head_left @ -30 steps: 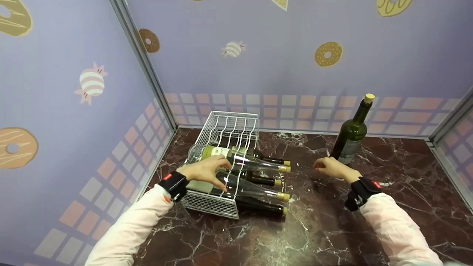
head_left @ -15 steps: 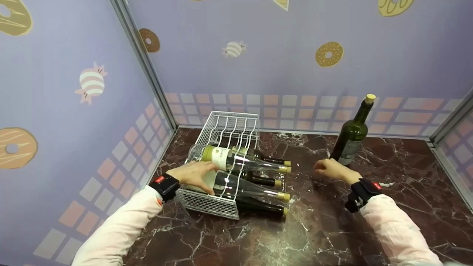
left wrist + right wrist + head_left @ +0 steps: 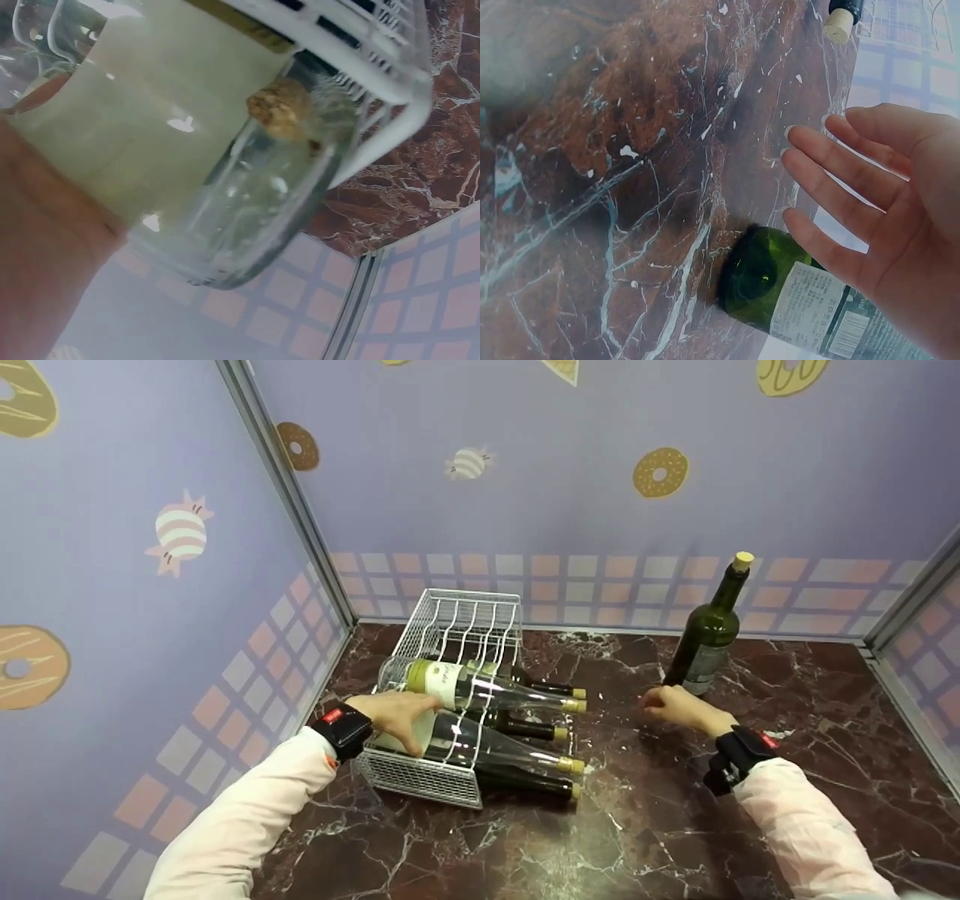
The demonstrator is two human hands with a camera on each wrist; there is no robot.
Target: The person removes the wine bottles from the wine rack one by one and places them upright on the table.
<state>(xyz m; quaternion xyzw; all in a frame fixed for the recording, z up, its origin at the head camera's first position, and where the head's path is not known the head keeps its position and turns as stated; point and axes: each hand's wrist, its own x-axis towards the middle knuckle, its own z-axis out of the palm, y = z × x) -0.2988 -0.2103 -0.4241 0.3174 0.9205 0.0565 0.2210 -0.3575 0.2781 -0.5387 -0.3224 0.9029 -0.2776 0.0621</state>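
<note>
"In the white wire rack (image 3: 427, 780): near clear bottle (image 3: 496, 744), lying on its side. Left hand (image 3: 397, 716) curled round its body."
"Right hand (image 3: 686, 709)?"
"Fingers loose, slightly bent, just beside the standing green bottle (image 3: 707, 639)."

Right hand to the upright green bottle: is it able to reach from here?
Probably yes: the right hand holds nothing and is close beside the upright green bottle, with nothing visible standing between them.
</note>
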